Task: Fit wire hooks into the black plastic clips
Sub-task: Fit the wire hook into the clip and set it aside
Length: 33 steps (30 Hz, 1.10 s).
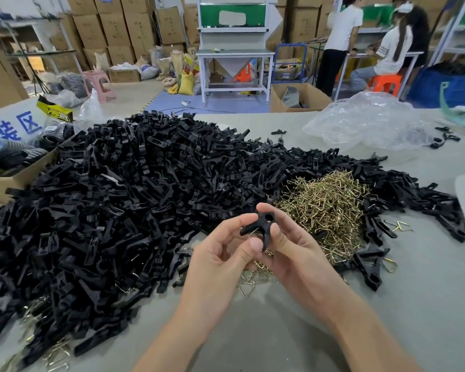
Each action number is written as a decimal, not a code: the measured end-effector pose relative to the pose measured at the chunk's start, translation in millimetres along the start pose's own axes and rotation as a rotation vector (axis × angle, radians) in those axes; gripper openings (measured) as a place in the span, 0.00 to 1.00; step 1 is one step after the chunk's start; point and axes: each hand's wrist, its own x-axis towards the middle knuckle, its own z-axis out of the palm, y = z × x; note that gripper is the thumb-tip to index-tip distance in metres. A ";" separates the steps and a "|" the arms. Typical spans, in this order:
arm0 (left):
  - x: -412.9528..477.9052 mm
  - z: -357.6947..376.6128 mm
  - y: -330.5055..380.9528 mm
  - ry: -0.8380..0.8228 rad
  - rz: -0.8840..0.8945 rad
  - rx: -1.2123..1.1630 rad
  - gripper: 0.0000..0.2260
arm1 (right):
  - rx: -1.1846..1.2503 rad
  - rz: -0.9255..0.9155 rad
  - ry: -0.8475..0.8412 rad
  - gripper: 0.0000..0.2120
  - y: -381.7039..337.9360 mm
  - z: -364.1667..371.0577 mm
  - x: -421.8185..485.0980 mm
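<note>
Clips lie in a black heap [118, 197] across our table [253, 331], the brass hook pile [330, 210] beside it. Our left hand [220, 261] and right hand [293, 253] both pinch one clip [263, 224] between them, just before that pile.

Factory assembly floor with warehouse storage, seen from a place at a wide grey bench [253, 331]. A huge pile of black clips [118, 197] covers the bench's left and far side. A heap of brass wire hooks [330, 210] sits toward its right edge, and a crumpled clear bag [368, 122] near its far right corner. Brown boxes [113, 25] are stacked high along the back wall. On the floor beyond the bench stand a white steel workstation [235, 52] with a shelf frame, filled sacks [184, 73], a pink stool [98, 84] and an open carton [285, 103]. At far right, people [342, 28] work at another table, one seated on an orange stool [384, 83]. A sign [14, 124] with blue Chinese characters lies by the bench's left edge.
</note>
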 end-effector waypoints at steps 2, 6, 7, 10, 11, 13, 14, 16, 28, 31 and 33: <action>-1.5 2.9 -1.7 0.022 0.020 0.044 0.14 | 0.014 0.006 0.017 0.15 -0.7 1.5 0.2; -4.5 11.0 -4.5 0.081 0.025 0.125 0.17 | 0.035 0.017 0.127 0.13 5.0 5.0 0.2; -5.6 13.2 -4.3 0.074 0.036 0.155 0.19 | 0.056 0.012 0.153 0.14 7.3 7.5 0.3; -5.9 18.9 -5.4 0.071 0.114 0.326 0.24 | 0.179 -0.031 0.205 0.17 13.4 14.9 1.1; -5.4 20.8 -5.2 0.087 0.129 0.358 0.24 | 0.212 -0.040 0.218 0.17 14.7 16.0 1.1; -4.9 22.7 -6.0 0.120 0.129 0.379 0.25 | 0.223 -0.048 0.246 0.19 16.6 16.5 1.3; -4.2 22.6 -7.4 0.131 0.125 0.376 0.26 | 0.218 -0.052 0.255 0.19 17.0 16.8 1.3; -3.6 21.4 -9.3 0.147 0.101 0.350 0.29 | 0.206 -0.061 0.259 0.16 16.9 19.0 0.4; -5.4 41.8 -20.3 0.139 0.103 0.471 0.15 | 0.195 -0.091 0.586 0.11 28.3 28.4 0.3; -5.1 41.2 -22.0 0.131 0.096 0.471 0.13 | 0.090 -0.096 0.605 0.11 31.5 26.4 1.2; -6.0 40.5 -23.5 0.133 0.105 0.465 0.14 | 0.013 -0.118 0.626 0.12 32.4 27.2 1.7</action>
